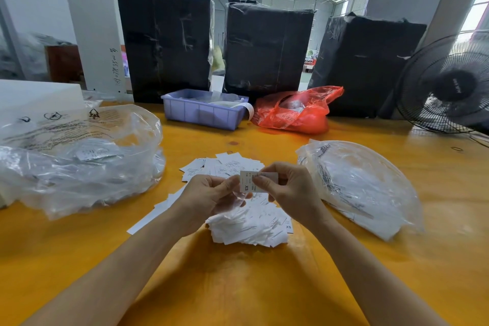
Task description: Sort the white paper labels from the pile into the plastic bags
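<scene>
Head view: both hands are raised over the middle of a yellow table, forearms coming in from the bottom corners. The right hand pinches a white label marked XS between thumb and forefinger; the left hand has fingers curled toward the same label, thumb at its left edge, and seems to hold a bit of clear film below it, though that part is blurred. Directly under the hands lies the pile of labels, a thicker heap nearest the person and a looser scatter spreading away from it, with a few slips trailing off to the left. A large clear plastic bag sits left of the pile, crumpled, with a label showing inside; a second clear bag lies flat on the right, near the right wrist. Bare tabletop runs between the pile and each bag and across the whole near edge. Farther back stand a purple bin and a red bag, just beside each other, then three black wrapped boxes along the far edge. A black fan sits at the right rear corner.
</scene>
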The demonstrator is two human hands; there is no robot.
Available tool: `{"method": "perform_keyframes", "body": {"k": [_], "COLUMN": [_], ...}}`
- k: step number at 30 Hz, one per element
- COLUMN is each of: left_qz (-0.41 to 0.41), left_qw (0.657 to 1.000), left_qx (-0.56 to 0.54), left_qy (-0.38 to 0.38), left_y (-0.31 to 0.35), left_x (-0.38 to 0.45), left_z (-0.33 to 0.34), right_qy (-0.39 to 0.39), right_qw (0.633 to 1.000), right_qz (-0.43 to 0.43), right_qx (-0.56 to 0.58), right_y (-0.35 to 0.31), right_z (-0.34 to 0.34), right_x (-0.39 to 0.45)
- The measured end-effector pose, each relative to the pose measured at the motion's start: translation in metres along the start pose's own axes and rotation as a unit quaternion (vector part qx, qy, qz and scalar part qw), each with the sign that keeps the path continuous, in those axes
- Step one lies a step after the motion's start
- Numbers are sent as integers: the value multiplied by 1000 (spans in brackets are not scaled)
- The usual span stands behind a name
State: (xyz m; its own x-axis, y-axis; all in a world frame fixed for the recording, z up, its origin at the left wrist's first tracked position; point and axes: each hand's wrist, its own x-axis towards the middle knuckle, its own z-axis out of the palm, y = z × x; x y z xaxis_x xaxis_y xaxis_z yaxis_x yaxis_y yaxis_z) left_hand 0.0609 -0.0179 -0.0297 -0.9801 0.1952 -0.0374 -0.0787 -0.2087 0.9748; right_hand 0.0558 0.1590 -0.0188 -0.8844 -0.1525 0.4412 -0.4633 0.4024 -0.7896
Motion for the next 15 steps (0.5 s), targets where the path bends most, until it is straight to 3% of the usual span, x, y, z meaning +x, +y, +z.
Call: {"method": "perform_keyframes", "body": {"k": [7,15], "left_qz": [-8,-14], "left_qw": [999,999], "left_qx": [42,27], "left_qy": [-3,-17], "left_y": [0,2], "left_x": [0,-3], "left_z": [-2,-1], "right_qy": [-67,48], "right_qw": [998,997], "right_qz": [16,28], "right_qx": [-10,46], "right_y": [0,1], "right_z": [1,-5], "right_x": [-1,3]}}
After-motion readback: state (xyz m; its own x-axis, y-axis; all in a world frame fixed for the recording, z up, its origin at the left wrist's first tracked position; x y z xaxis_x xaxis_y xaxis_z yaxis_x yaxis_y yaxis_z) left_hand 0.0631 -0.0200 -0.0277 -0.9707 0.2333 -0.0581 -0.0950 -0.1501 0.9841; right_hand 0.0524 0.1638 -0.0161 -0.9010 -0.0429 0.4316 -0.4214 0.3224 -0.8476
